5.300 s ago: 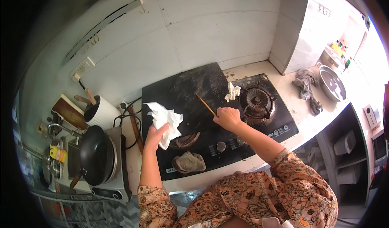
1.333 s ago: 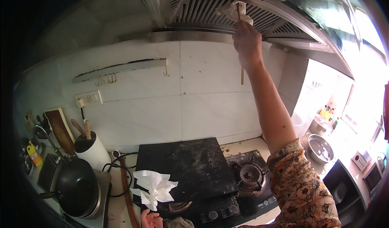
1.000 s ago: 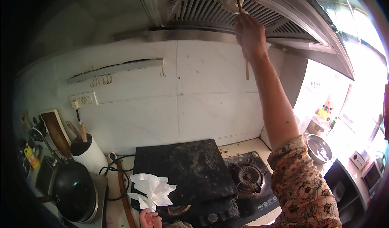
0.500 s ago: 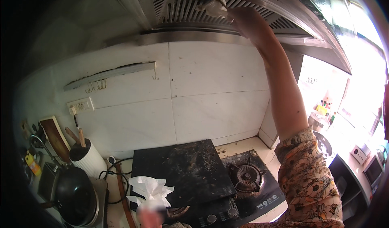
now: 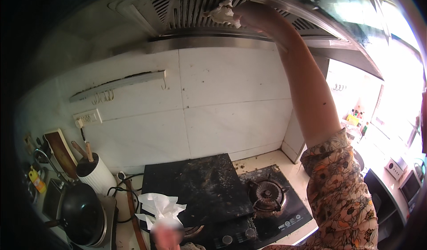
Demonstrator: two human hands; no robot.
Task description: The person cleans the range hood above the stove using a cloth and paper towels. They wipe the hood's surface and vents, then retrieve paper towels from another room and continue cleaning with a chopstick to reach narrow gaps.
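Raised overhead, my right hand (image 5: pixel 254 16) is closed around a crumpled white tissue (image 5: pixel 223 14). It presses the tissue against the slatted grille (image 5: pixel 187 13) on the underside of the range hood (image 5: pixel 213 43). My left hand (image 5: pixel 167 236) is low at the bottom edge, partly blurred, with a bunch of white tissues (image 5: pixel 161 207) sticking up from it; its fingers seem closed on them. Below lies the black gas stove (image 5: pixel 278 219), with a dark, stained panel (image 5: pixel 195 183) over its left part and a burner (image 5: pixel 267 194) showing at the right.
A black wok (image 5: pixel 80 212) sits at the lower left, beside a white ribbed knife holder (image 5: pixel 97 174). Dark cables (image 5: pixel 119 188) run along the counter. A rail (image 5: pixel 120 84) with hooks and a socket (image 5: pixel 88 116) are on the tiled wall. A bright window is at the right.
My right hand has moved slightly left along the grille with the tissue, and its wrist has bent. The view has shifted slightly. My left hand stays low with the tissues.
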